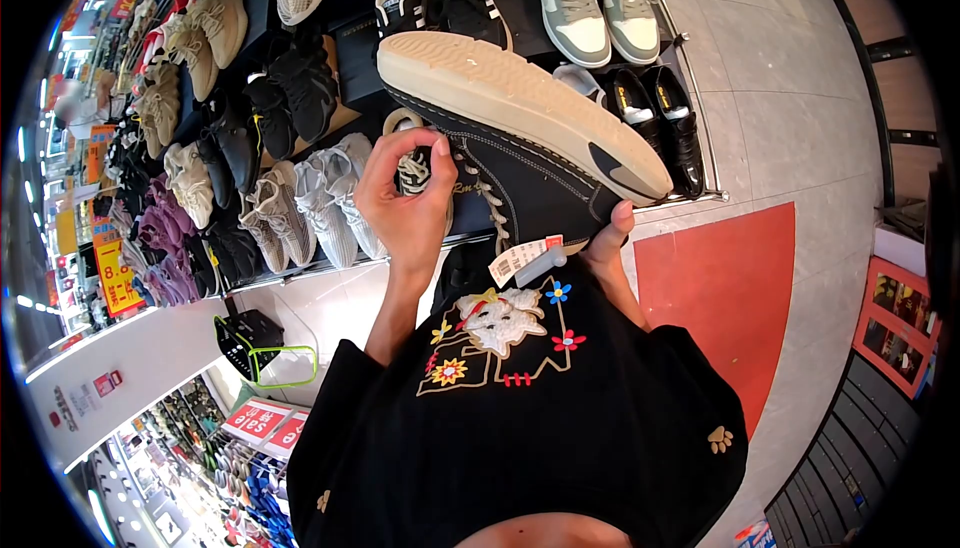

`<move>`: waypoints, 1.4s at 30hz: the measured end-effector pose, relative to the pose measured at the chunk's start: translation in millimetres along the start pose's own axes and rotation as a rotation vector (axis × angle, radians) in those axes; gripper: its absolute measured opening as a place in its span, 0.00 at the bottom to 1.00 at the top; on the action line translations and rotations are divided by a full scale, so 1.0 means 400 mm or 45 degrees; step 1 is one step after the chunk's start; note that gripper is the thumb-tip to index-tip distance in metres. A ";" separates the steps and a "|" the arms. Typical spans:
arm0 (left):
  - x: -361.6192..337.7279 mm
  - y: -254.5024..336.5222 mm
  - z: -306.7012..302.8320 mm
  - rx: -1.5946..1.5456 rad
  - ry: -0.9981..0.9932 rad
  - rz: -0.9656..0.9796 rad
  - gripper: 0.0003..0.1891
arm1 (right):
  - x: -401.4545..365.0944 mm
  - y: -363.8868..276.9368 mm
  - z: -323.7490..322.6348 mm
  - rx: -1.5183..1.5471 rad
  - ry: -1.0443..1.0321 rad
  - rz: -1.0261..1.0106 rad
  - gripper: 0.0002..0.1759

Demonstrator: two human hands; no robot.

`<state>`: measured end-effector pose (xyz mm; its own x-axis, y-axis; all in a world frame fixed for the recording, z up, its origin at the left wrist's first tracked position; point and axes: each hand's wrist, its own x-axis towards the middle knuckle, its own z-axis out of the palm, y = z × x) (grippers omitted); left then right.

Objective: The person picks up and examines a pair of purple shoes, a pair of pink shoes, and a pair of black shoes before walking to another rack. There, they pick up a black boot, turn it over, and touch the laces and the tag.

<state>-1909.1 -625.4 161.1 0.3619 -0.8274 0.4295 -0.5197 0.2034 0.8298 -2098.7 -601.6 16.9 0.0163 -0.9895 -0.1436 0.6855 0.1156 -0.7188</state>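
Note:
A black shoe (540, 163) with a thick cream sole is tipped on its side in front of me, its sole turned up and away. White stitching and a cord-like lace run along its upper. At the heel, my right hand (610, 238) grips the shoe, thumb showing and the other fingers hidden. Thumb and forefinger of my left hand (408, 183) are pinched together at the laced front of the upper. A white price tag (520, 261) and a grey plastic security tag (541, 267) hang below the shoe, near my black shirt.
Rows of shoes fill the display rack ahead, including grey-white sneakers (572, 6) and shiny black shoes (678, 128). The rack's metal rail (700, 198) edges this side. A black basket (250, 338) with a green handle stands lower left. Red floor matting (725, 288) lies at right.

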 end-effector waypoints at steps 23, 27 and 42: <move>-0.016 -0.006 0.011 -0.145 0.104 -0.059 0.04 | -0.006 -0.044 0.050 -0.023 -0.010 0.047 0.55; -0.019 -0.007 0.012 -0.156 0.106 -0.062 0.05 | -0.005 -0.057 0.062 -0.015 -0.023 0.064 0.56; -0.022 -0.012 0.020 -0.283 0.036 -0.099 0.06 | -0.002 -0.056 0.059 -0.006 0.044 0.088 0.56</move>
<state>-1916.1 -623.4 150.5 0.4175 -0.8306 0.3685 -0.3075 0.2525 0.9174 -2096.9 -605.6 49.5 0.0384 -0.9755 -0.2167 0.6803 0.1844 -0.7094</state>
